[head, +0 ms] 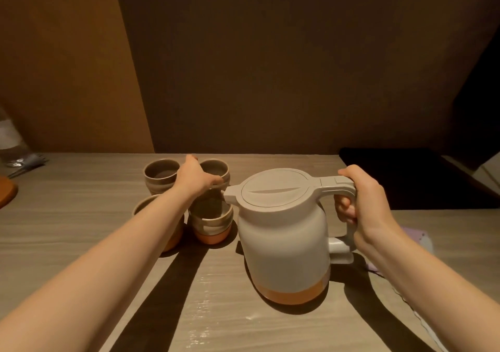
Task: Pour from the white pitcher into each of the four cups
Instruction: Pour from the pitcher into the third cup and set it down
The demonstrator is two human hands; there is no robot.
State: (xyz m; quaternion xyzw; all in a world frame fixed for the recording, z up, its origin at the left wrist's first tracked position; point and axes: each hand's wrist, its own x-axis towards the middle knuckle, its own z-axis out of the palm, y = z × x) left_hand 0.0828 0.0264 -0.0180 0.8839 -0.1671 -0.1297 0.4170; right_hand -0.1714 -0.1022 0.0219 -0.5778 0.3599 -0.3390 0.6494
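Note:
A white pitcher (284,238) with an orange base stands upright on the wooden table (81,189), lid closed. Its spout points left, over the near right cup (213,224). My right hand (365,205) grips the pitcher's handle. Four grey cups with orange bases sit in a tight square left of the pitcher. My left hand (196,175) holds the far right cup (217,169) by its rim, thumb on the near edge. The far left cup (161,174) is in full view. My left forearm hides most of the near left cup (144,206).
A clear bottle (10,140) and an orange wooden piece (6,190) sit at the left edge. A black slab (405,178) covers the far right of the table. A pale purple cloth (422,239) lies under my right wrist. A wall rises right behind the cups.

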